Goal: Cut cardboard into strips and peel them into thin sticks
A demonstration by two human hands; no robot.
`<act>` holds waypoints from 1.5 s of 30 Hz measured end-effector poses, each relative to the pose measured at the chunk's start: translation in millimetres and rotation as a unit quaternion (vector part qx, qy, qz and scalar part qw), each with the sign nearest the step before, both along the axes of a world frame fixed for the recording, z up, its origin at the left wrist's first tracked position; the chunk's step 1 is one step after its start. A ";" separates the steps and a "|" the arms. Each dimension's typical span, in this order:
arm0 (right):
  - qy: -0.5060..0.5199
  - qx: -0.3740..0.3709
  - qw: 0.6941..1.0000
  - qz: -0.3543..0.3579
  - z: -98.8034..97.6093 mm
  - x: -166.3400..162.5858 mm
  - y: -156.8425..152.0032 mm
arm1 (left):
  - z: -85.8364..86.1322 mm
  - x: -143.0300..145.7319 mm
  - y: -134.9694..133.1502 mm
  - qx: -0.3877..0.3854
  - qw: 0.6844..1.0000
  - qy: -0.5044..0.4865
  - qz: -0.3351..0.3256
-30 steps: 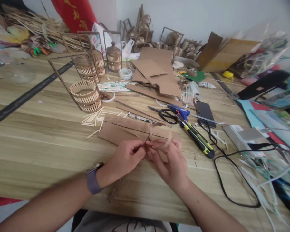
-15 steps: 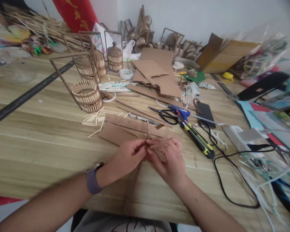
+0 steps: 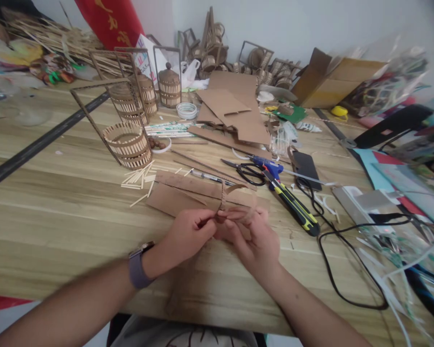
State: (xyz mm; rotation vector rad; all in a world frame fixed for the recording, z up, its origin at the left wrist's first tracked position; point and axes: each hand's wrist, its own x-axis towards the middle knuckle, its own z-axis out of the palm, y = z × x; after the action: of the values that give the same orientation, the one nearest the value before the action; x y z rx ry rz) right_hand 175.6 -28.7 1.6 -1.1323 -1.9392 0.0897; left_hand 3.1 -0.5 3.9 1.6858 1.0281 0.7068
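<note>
My left hand (image 3: 188,236) and my right hand (image 3: 255,241) meet at the middle of the wooden table (image 3: 58,212), fingers pinched together on a thin brown cardboard strip (image 3: 235,212). One end of the strip curls up above my fingers; another part hangs blurred below my hands toward the table edge. A purple-strapped watch sits on my left wrist. Flat cardboard pieces (image 3: 181,193) lie just beyond my hands.
Scissors (image 3: 248,171), a blue glue gun (image 3: 271,166), a yellow-black utility knife (image 3: 292,205), a phone (image 3: 305,166) and a black cable (image 3: 332,270) lie to the right. Small stick baskets (image 3: 128,144), loose sticks (image 3: 139,178), cardboard sheets (image 3: 235,111) and a tape roll (image 3: 187,110) stand behind.
My hands stay in place while working the strip: the loop around my right fingers is gone, its end now curls upward, and the hanging part has swung.
</note>
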 end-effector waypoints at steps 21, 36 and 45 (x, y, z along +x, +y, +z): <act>-0.021 0.045 0.999 0.012 -1.2 -2.0 0.4 | -0.7 0.2 -1.8 -0.007 1.000 -0.011 0.009; -0.017 0.039 0.999 0.017 -1.8 -2.3 0.8 | -2.7 0.7 -1.2 -0.010 0.999 -0.031 0.003; -0.056 0.084 0.995 0.022 -1.3 -3.2 -1.0 | -3.0 -0.3 0.0 0.021 0.999 -0.029 0.024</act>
State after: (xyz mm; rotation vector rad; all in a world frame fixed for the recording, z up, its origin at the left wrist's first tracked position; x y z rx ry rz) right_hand 172.4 -29.7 0.3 -1.0029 -2.0293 -0.1132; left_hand 2.8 -0.6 0.9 1.6703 1.0219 0.8091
